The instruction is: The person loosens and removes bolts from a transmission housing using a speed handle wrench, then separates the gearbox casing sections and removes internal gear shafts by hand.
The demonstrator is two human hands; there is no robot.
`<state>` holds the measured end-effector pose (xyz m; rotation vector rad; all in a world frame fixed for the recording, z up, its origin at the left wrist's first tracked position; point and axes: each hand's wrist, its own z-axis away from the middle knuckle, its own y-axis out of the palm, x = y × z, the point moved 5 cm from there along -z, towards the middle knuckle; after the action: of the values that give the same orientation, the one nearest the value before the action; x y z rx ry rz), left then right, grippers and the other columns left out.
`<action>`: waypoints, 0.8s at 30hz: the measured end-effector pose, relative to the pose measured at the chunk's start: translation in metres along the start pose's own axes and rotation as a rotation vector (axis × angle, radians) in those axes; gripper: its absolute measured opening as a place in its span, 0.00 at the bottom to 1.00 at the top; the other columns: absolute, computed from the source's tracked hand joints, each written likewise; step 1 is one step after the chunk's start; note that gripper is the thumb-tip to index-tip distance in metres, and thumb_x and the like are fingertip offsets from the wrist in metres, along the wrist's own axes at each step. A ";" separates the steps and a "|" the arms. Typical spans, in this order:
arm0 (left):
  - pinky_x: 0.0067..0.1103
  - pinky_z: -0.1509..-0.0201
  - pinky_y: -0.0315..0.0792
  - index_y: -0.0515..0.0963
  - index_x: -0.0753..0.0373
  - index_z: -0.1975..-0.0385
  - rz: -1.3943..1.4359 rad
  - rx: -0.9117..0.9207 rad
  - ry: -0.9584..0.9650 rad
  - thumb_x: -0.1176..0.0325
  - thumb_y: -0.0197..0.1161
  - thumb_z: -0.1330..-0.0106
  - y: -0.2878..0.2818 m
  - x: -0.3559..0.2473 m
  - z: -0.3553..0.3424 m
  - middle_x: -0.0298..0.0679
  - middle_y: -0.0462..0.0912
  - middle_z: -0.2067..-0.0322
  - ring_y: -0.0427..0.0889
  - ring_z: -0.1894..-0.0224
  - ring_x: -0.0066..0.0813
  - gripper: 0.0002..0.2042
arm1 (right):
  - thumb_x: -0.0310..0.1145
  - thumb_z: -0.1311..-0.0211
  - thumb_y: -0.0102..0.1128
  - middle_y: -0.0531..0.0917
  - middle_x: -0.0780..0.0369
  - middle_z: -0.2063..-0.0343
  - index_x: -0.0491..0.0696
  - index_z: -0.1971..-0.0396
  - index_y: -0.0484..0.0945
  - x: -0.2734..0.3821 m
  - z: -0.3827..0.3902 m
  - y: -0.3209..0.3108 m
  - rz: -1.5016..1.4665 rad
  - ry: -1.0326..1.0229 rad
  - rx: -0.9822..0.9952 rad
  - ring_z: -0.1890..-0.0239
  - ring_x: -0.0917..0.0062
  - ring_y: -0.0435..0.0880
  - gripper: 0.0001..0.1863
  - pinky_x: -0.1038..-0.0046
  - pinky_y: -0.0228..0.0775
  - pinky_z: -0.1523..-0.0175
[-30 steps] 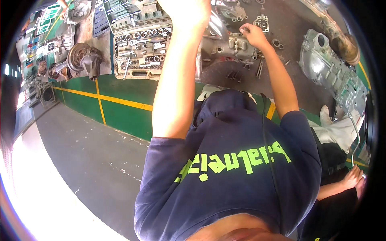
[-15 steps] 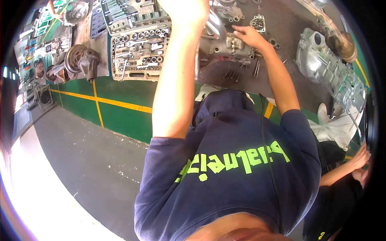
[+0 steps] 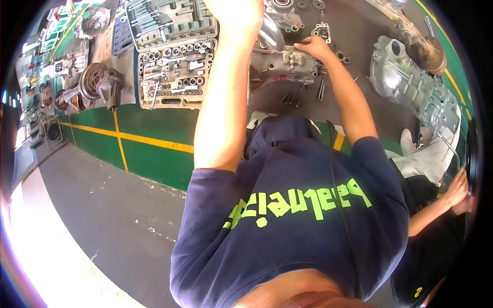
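My left hand (image 3: 237, 15) is at the top centre, overexposed, its fingers hidden; a shiny curved metal piece (image 3: 272, 32) shows just right of it. My right hand (image 3: 311, 46) rests its loosely bent fingers, index finger reaching out, at the far edge of a cast metal housing (image 3: 280, 65). Several loose bolts (image 3: 290, 98) lie below the housing. A flat bracket (image 3: 322, 33) and a small flanged part (image 3: 341, 57) lie near that hand. An open socket set (image 3: 150, 67) and an upper tool case (image 3: 171, 20) are left of my left arm.
A large silver casing (image 3: 390, 72) and rusty assembly (image 3: 434, 56) lie right. A brake disc assembly (image 3: 92, 79) stands left. A co-worker's hand (image 3: 457, 187) grips something at lower right, beside their white shoe (image 3: 408, 141). Another person's hand (image 3: 71, 7) shows at far upper left.
My right hand has shifted down and left along the housing's edge. The whole view has shifted slightly. The co-worker's hands at right have moved upward.
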<state>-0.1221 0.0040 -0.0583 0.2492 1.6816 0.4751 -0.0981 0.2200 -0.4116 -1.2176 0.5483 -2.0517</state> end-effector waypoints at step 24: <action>0.17 0.71 0.64 0.75 0.63 0.69 -0.187 0.434 0.230 0.76 0.54 0.34 0.057 0.020 0.022 0.27 0.69 0.79 0.69 0.76 0.15 0.04 | 0.41 0.27 0.57 0.68 0.72 0.87 0.40 0.69 0.82 0.175 0.185 -0.107 -1.112 -0.511 -0.626 0.85 0.90 0.59 0.18 0.82 0.49 0.78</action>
<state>-0.1100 0.0667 -0.0537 0.3583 2.0035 -0.0080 -0.0295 0.1619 -0.1509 -2.7866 0.2593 -2.2642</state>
